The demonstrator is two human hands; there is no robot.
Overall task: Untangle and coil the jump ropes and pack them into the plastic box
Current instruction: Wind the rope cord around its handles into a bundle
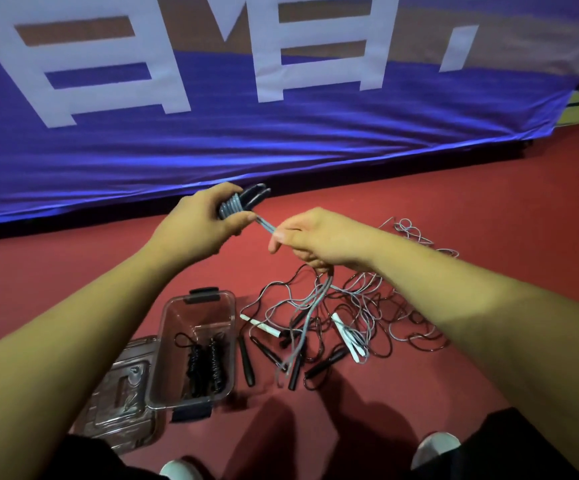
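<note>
My left hand (199, 225) grips a pair of dark jump rope handles (254, 195) with grey cord (231, 209) wound round them in several turns. My right hand (310, 235) pinches the same grey cord a little to the right, and doubled strands hang from it toward the floor. Below lies a tangled pile of jump ropes (347, 317), black and grey cords with black and white handles. The clear plastic box (198, 308) stands open on the floor at lower left, with a coiled black rope (205, 365) inside.
The box's clear lid (121, 389) lies flat to the left of the box. A blue banner (281, 133) with white letters hangs along the far side of the red floor. My white shoes (435, 448) show at the bottom edge.
</note>
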